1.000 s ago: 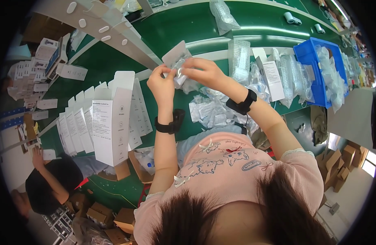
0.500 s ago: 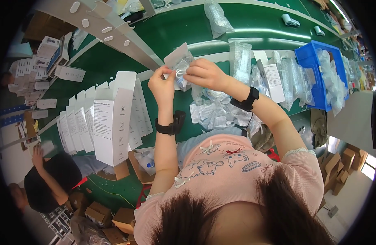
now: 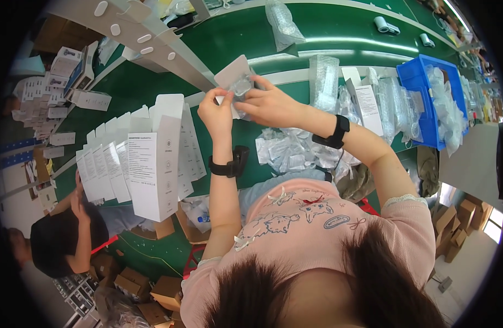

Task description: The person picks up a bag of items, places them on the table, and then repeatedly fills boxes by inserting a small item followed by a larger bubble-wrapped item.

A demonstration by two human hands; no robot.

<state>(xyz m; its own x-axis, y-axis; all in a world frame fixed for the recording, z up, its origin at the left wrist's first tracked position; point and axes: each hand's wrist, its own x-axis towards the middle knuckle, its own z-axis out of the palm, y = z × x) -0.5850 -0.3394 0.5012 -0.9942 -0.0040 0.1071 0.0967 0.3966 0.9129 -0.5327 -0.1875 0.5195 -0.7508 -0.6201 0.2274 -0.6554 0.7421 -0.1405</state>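
- Fingers of my left hand [image 3: 216, 115] are closed in a pinch on the edge of a white cardboard box with a raised flap [image 3: 232, 71].
- Right hand [image 3: 270, 106]: index finger raised, others curled, against a crumpled clear plastic packet [image 3: 242, 86] at the box; can't tell if I have a firm grip on it.
- Box is tilted, up over the green desk [image 3: 248, 161], between both hands.
- Heap of clear and white plastic packets [image 3: 287, 150] nearer the body, on the desk.
- Row of tall white printed cartons [image 3: 143, 175] on the left.
- Blue plastic bin [image 3: 414, 76], far right, holding clear bags.
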